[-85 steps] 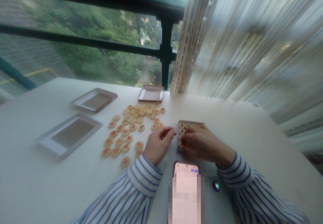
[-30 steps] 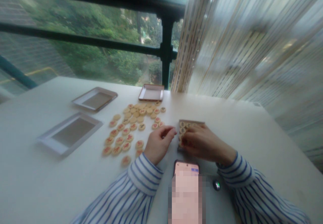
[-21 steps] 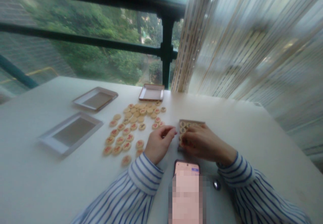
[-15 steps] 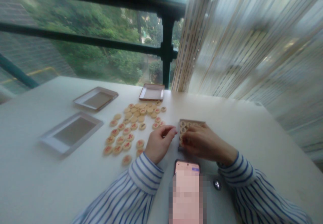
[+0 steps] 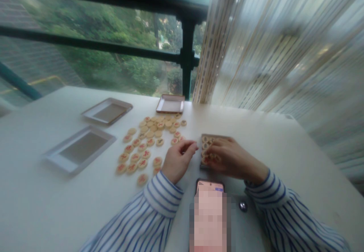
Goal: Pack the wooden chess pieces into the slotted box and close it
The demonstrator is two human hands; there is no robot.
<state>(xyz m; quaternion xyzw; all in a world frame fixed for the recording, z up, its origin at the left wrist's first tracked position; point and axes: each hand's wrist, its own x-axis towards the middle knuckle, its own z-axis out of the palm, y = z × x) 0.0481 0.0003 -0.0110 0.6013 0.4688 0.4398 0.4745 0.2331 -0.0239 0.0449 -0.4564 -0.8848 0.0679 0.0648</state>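
Observation:
My right hand (image 5: 231,157) is over a small box (image 5: 201,165) holding Chinese chess pieces in rows. Its fingers bend down, closed round a red-marked Chinese chess piece (image 5: 206,160) at the box's near left corner, though the grip is partly hidden. The hand also covers most of the box's right side. Just left of the box, my left hand (image 5: 179,159) is curled, thumb and forefinger together; what lies inside, if anything, cannot be seen. Loose Chinese chess pieces (image 5: 142,146) are spread to its left, some with red characters up, a few dark-marked, others blank side up.
Three shallow trays lie farther off: a large one (image 5: 61,163) at left, another (image 5: 107,123) behind it, and a smaller one (image 5: 156,111) by the window. A phone (image 5: 209,214) lies in front of me, with a shiny round object (image 5: 243,206) to its right.
My right hand's fingers have shifted slightly over the box, so more of the red-marked piece shows at its near left corner. The left hand stays nearly still.

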